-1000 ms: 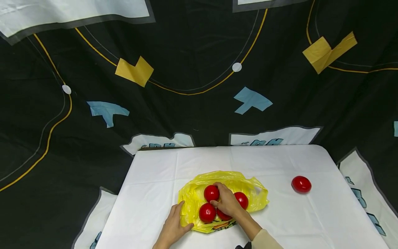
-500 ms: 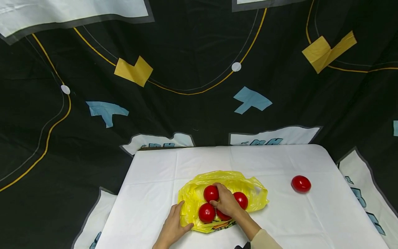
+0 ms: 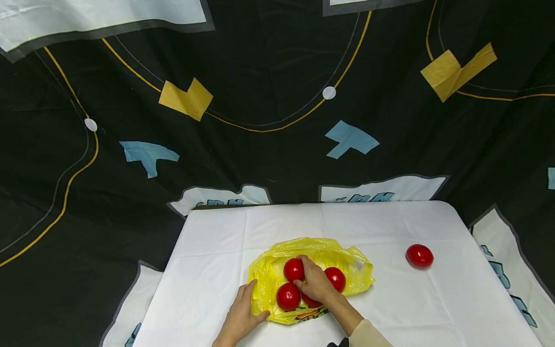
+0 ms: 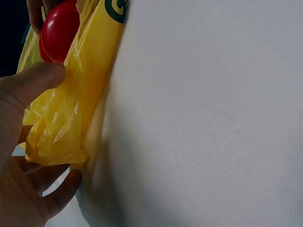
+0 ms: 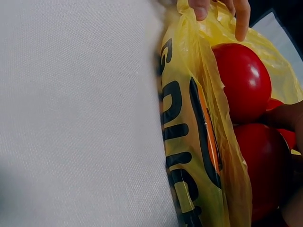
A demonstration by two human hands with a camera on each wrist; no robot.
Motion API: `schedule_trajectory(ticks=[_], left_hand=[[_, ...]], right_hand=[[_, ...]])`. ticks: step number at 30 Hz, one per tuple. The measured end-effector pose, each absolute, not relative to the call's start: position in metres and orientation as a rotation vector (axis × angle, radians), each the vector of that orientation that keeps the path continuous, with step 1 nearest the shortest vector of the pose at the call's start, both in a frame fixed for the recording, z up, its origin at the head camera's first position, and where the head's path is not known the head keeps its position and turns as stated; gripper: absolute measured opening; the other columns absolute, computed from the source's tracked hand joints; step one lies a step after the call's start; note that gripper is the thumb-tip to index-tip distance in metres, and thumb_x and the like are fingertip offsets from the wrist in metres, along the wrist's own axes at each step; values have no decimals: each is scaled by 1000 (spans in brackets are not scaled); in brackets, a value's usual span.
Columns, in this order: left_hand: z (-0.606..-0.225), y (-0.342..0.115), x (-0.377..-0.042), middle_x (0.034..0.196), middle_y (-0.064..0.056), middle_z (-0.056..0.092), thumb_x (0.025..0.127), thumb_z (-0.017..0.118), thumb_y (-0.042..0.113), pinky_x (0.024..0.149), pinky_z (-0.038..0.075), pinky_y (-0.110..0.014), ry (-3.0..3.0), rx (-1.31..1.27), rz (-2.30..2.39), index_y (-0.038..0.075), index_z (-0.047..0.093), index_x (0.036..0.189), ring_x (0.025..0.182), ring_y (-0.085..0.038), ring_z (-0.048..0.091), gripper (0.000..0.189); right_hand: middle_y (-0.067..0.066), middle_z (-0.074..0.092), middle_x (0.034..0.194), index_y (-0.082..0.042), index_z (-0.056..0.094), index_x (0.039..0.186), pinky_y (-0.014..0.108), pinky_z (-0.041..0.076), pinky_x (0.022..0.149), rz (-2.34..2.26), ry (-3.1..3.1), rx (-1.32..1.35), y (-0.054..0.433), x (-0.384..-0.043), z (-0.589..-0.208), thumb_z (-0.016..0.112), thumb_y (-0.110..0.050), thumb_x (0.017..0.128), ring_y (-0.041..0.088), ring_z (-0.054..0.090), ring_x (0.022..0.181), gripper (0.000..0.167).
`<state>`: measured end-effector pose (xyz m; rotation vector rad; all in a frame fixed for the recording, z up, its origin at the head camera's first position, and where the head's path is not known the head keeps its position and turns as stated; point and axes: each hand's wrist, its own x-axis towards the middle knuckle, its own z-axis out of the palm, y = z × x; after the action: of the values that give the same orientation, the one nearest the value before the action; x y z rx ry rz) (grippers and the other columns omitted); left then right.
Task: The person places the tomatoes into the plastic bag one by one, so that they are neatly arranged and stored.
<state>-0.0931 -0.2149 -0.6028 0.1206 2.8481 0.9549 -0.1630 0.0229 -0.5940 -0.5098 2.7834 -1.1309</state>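
A crumpled yellow plastic bag [image 3: 270, 260] lies open on the white table, with several glossy red, tomato-like balls inside. Near the bag's middle, my right hand [image 3: 318, 282] grips the upper left red ball [image 3: 294, 270] between fingers and thumb. Just below it sits another red ball [image 3: 288, 296]; one more [image 3: 336, 278] shows right of the hand, and another is partly covered by it. My left hand [image 3: 240, 315] holds the bag's left end, its thumb on the near edge. In the left wrist view, the yellow plastic [image 4: 59, 137] sits between thumb and fingers.
A single red ball [image 3: 419, 256] lies apart on the right side of the white-covered table [image 3: 217, 236]. Behind the table hangs a dark cloth [image 3: 260, 159] with yellow and blue shapes. Printed dark letters [image 5: 175, 130] run along the bag's near side.
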Motion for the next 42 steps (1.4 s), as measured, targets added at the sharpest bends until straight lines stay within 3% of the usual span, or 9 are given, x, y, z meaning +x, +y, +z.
schedule_trajectory(ticks=[31, 42], left_hand=[[-601, -213, -94, 129, -18, 43, 70, 83, 39, 94, 45, -53, 2854, 119, 947, 4, 35, 142, 116, -38, 50, 94], [-600, -214, -94, 129, -18, 43, 70, 83, 38, 95, 45, -53, 2843, 118, 956, 3, 35, 142, 117, -38, 50, 94]], right_hand=[[15, 56, 126, -3, 49, 132, 46, 49, 93, -1144, 2834, -497, 36, -157, -583, 77, -16, 79, 31, 56, 111, 61], [13, 60, 116, -3, 53, 126, 41, 54, 83, -1198, 2863, -516, 49, -151, -569, 77, -15, 79, 28, 60, 101, 54]])
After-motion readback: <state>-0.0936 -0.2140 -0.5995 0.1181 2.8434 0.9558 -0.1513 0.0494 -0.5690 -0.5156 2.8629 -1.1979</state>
